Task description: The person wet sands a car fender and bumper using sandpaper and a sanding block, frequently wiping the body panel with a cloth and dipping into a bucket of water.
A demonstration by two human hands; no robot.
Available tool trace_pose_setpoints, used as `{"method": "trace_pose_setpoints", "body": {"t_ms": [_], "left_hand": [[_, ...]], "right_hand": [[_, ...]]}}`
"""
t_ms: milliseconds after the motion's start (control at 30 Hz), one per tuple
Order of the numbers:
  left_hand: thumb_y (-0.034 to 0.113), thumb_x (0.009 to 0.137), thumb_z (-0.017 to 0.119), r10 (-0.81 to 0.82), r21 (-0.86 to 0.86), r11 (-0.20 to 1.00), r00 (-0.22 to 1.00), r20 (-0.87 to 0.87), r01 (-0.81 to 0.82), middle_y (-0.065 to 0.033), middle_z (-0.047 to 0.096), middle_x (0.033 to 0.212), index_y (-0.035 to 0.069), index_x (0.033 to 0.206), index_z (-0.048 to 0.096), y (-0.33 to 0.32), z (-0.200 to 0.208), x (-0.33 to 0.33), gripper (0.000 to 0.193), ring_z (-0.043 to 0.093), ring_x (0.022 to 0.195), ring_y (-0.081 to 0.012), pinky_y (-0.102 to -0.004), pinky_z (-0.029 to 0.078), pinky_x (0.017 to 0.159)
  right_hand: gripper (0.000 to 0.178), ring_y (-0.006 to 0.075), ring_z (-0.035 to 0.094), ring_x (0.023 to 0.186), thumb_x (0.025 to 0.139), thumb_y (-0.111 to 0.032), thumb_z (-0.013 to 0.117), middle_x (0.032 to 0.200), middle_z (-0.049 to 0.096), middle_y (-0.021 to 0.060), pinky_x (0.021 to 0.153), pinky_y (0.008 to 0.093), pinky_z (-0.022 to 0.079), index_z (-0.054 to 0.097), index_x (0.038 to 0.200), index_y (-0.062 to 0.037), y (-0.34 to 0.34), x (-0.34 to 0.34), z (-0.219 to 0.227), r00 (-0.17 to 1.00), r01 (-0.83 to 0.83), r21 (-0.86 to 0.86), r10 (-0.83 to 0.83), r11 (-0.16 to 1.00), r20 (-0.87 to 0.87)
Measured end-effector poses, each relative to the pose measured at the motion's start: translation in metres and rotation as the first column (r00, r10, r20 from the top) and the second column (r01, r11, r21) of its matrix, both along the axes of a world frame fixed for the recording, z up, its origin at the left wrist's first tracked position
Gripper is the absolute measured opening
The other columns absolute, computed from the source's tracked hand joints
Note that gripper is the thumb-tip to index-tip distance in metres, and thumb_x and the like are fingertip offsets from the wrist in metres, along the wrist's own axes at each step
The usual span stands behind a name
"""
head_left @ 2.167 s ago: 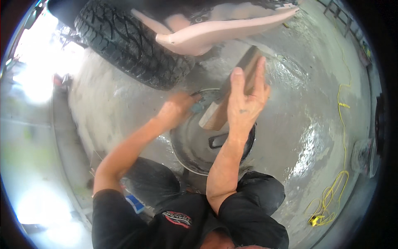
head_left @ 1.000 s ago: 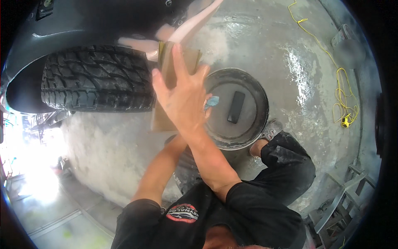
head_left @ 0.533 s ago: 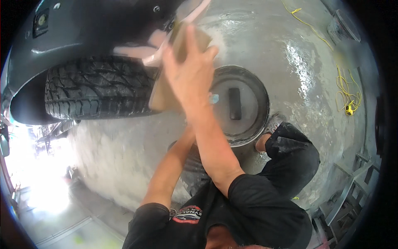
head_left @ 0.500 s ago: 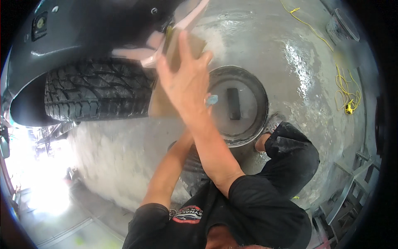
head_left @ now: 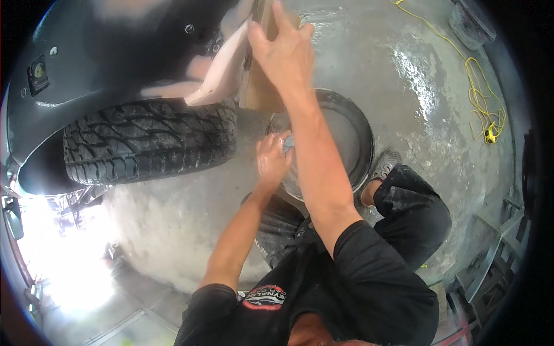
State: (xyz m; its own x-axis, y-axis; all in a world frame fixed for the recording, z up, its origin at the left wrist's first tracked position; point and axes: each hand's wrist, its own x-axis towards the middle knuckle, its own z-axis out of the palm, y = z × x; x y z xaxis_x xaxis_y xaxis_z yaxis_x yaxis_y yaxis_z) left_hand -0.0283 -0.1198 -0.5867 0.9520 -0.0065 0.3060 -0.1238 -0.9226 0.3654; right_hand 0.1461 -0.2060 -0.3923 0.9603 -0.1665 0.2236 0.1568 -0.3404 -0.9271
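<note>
My right hand (head_left: pixel 288 57) reaches up to the edge of a dark car body panel (head_left: pixel 124 63). Its fingers are spread over a flat tan sheet (head_left: pixel 261 89), which they hold along the panel's edge. Smooth pinkish patches (head_left: pixel 222 72) cover that edge above the tyre (head_left: pixel 150 141). Lower down, my left hand (head_left: pixel 273 160) is closed around a small pale blue piece (head_left: pixel 289 142), mostly hidden in the fingers. That hand is over the near-left rim of a round black tub (head_left: pixel 365 135) with cloudy liquid. My right forearm covers part of the tub.
A yellow cord (head_left: pixel 476 95) lies coiled on the wet concrete floor (head_left: pixel 369 57) at right. A grey bucket (head_left: pixel 470 26) stands at the far right. Metal framework (head_left: pixel 487 259) is at the lower right. My shoe (head_left: pixel 386 164) rests beside the tub.
My right hand and the tan sheet have moved up and slightly right. The left hand, mostly hidden behind the right before, now shows below it. The view has shifted a little.
</note>
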Motion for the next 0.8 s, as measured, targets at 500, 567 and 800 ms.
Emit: {"method": "trace_pose_setpoints", "body": {"t_ms": [500, 567, 800], "left_hand": [[0.014, 0.077, 0.080, 0.084, -0.124, 0.989, 0.996, -0.024, -0.086, -0.0060, 0.071, 0.109, 0.013, 0.121, 0.071, -0.004, -0.006, -0.005, 0.045, 0.068, 0.108, -0.0299, -0.0438, 0.048, 0.094], [0.015, 0.078, 0.080, 0.234, -0.038, 0.972, 0.972, 0.023, -0.233, -0.0060, 0.070, 0.110, 0.013, 0.122, 0.072, 0.021, -0.043, -0.032, 0.045, 0.067, 0.110, -0.0302, -0.0447, 0.048, 0.097], [0.024, 0.085, 0.077, 0.097, -0.059, 0.994, 0.995, 0.016, -0.096, -0.0133, 0.063, 0.129, 0.010, 0.140, 0.061, 0.015, -0.002, -0.016, 0.059, 0.061, 0.122, -0.0264, -0.0426, 0.049, 0.103]], "right_hand": [[0.074, 0.0536, 0.067, 0.090, 0.090, -0.048, 0.072, 0.112, 0.051, 0.0358, 0.082, 0.0557, 0.057, 0.056, 0.152, -0.0116, -0.001, -0.017, -0.023, 0.967, -0.064, -0.108, 0.088, 0.992, 0.240], [0.078, 0.0519, 0.064, 0.101, 0.090, -0.047, 0.076, 0.112, 0.054, 0.0345, 0.089, 0.0545, 0.054, 0.052, 0.157, -0.0131, 0.029, -0.090, 0.001, 0.955, -0.262, -0.076, 0.270, 0.962, 0.122], [0.085, 0.0509, 0.065, 0.098, 0.089, -0.039, 0.077, 0.118, 0.052, 0.0266, 0.089, 0.0507, 0.056, 0.040, 0.163, -0.0190, 0.026, -0.177, -0.008, 0.725, -0.565, -0.554, 0.689, 0.611, 0.021]]}}
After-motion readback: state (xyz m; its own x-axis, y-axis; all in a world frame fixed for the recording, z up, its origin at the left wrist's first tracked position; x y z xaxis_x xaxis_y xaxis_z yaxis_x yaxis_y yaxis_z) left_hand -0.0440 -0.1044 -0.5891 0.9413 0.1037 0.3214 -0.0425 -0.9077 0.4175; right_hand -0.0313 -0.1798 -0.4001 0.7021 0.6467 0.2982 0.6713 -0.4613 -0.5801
